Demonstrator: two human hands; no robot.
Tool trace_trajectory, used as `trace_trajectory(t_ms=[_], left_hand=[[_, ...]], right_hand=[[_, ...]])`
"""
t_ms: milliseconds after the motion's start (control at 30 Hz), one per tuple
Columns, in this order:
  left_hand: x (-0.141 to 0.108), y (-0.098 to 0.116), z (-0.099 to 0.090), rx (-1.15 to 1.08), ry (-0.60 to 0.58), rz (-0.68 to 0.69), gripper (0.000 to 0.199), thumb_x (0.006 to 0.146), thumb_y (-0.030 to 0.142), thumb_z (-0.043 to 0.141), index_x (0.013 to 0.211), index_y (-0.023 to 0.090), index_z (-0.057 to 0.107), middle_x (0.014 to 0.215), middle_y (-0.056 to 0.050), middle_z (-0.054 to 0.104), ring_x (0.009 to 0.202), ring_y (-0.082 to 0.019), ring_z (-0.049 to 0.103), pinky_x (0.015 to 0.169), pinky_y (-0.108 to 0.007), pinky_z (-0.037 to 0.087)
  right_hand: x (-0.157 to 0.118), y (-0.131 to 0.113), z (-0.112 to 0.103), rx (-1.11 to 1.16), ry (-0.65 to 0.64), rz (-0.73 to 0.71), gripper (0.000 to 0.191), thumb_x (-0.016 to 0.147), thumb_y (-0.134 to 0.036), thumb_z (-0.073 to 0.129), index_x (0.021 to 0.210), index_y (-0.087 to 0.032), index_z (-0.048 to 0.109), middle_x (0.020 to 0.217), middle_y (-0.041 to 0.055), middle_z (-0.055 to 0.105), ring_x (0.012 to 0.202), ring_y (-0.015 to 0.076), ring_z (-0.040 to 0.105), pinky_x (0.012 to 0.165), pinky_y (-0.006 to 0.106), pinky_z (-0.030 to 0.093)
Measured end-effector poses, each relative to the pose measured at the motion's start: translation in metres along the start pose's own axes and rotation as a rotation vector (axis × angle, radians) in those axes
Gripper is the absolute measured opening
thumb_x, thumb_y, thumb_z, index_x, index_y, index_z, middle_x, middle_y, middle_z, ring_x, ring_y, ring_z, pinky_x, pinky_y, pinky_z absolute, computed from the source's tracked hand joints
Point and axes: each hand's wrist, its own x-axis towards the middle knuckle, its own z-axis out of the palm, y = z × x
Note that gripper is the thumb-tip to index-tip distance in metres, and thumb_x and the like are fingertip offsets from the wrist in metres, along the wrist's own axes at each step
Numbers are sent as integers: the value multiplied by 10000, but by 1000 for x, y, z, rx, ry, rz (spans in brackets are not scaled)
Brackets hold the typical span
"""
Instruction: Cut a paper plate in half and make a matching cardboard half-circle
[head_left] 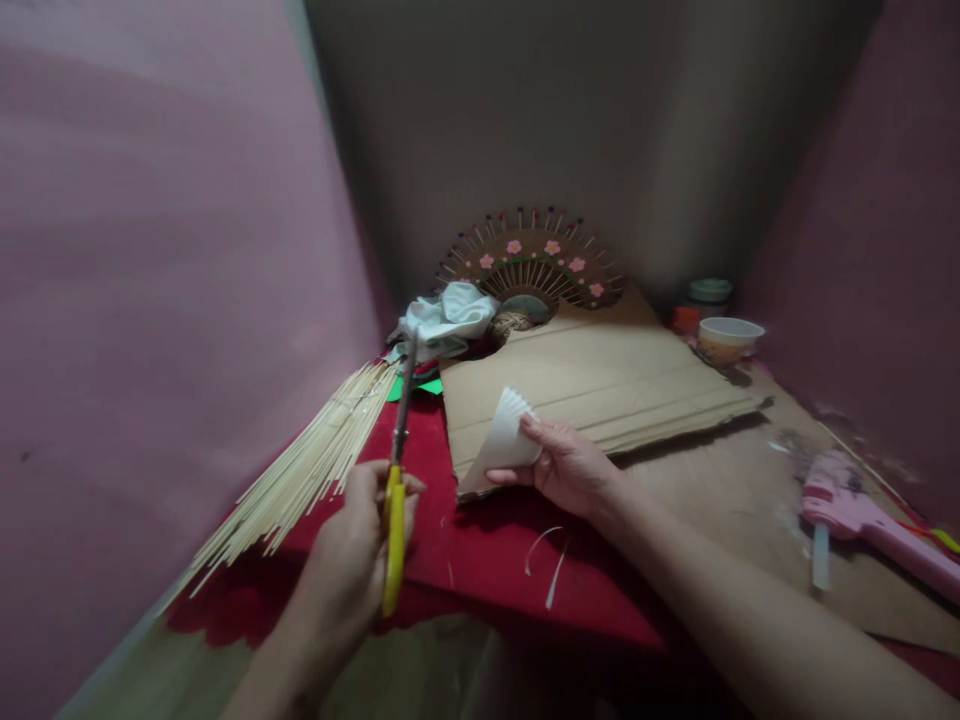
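Note:
My left hand (pixel 367 535) is closed round the yellow handles of a pair of scissors (pixel 396 520), whose blades point up and away and look closed. Pinched between the thumb and fingers of my right hand (pixel 566 465) is a folded piece of white paper (pixel 506 440), wedge-shaped, with a scalloped upper edge. It is held over the near left corner of a brown cardboard sheet (pixel 570 370). Thin white paper trimmings (pixel 556 572) lie on the red cloth (pixel 487 555) below. The scissors and the paper are apart.
A bundle of thin sticks (pixel 315 460) lies on the left. Behind the cardboard stand a flower-decorated fan (pixel 532 255), a pale crumpled cloth (pixel 454 315) and a twine roll (pixel 512 322). To the right are a small bowl (pixel 727 340), a lidded jar (pixel 705 298) and a pink glue gun (pixel 862 515).

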Motion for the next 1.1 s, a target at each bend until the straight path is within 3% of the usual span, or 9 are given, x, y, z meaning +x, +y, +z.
trace_trajectory(t_ms=[67,167,233,367,633,767,967,1033,1100], left_hand=[[-1,4,5,-144,59,-16,215,815,331,407,983,199,386,849,-28,594,556,-110,552,485,-222,443],[-8,13,26,-274,-57,78,237,790,294,470,994,213,381,993,-44,597,732,-133,599,593,-231,487],[-15,20,43,-148,-201,144,263,783,223,459,1029,210,370,998,-56,603,781,-148,604,641,-249,489],[-20,28,70,56,-304,262,294,745,124,419,1035,175,406,821,-55,607,709,-189,594,617,-292,458],[-18,24,90,249,-277,466,254,698,53,388,913,188,404,842,-58,572,716,-205,552,610,-302,413],[-23,26,76,212,-370,417,274,686,55,394,924,191,385,824,-47,585,670,-185,537,573,-279,389],[-35,22,10,116,-665,383,104,729,235,489,818,213,440,802,-7,612,579,-119,491,508,-221,347],[-35,13,-5,80,-601,323,107,743,258,474,841,213,473,788,-2,604,584,-111,500,523,-213,367],[-32,1,-12,29,-417,271,146,777,294,429,881,212,490,760,-3,584,591,-114,506,527,-213,378]], right_hand=[[0,0,0,16,20,-15,245,770,-290,601,919,-96,603,840,108,647,824,207,598,699,377,547],[1,-2,-1,67,85,-23,222,749,-282,622,905,-125,605,847,81,647,818,209,597,660,384,560],[2,-4,-3,109,142,-39,157,729,-243,641,847,-145,605,784,41,645,748,182,602,638,382,567],[3,-11,-6,151,207,-113,144,644,-36,656,679,-149,575,623,-40,603,582,91,570,696,348,568],[1,-19,-12,233,239,-104,174,664,16,605,697,-148,555,642,-49,621,585,77,592,731,352,562],[2,-20,-15,244,247,-124,176,694,19,579,723,-154,554,664,-49,631,626,88,605,719,370,565],[4,-19,-14,247,244,-166,204,681,2,606,767,-177,555,718,-44,653,711,137,628,662,391,575],[4,-19,-13,247,233,-170,202,685,-1,603,769,-178,555,733,-43,656,734,145,629,661,405,574],[4,-18,-13,242,218,-168,192,688,-14,608,768,-180,555,739,-44,656,749,151,628,668,419,570]])
